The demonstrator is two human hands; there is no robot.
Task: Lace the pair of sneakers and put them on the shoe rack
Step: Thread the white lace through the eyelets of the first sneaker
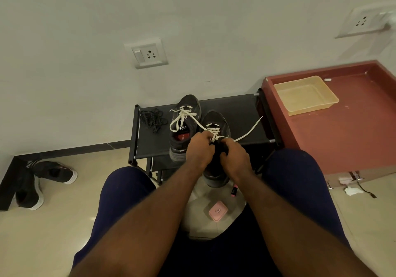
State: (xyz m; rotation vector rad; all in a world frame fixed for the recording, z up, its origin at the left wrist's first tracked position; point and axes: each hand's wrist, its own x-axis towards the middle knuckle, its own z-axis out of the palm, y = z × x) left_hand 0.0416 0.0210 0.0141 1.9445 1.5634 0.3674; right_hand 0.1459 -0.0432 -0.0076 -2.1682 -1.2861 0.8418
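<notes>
Both sneakers sit on the top shelf of the shoe rack point(242, 109), toes to the wall, heels to the person. The farther sneaker point(187, 105), nearer the rack's middle, is threaded w/ loose loops and not tied. The nearer sneaker point(215, 119) hangs its heel over the rack's front edge and is the one being worked.

Left hand point(200, 150): fingers curled, pinching the white lace point(248, 131) at the top crossings. Right hand point(234, 156): also curled tight just beside it, apparently gripping the same lace. Its fingertips are hidden, so the exact hold can't be told.

Key relation: the shoe's long axis runs straight away from the person, w/ the eyelet rows right under both hands. The lace's free end trails off toward the rack's right end, on the right hand's side, so that hand is nearer for taking up slack. My read: lacing is almost up to the collar; next comes the last eyelets or a knot. Risk: the farther shoe's loose strand drapes toward the working shoe and could snag.

A pile of black laces point(153, 119) lies at the rack's left end.
</notes>
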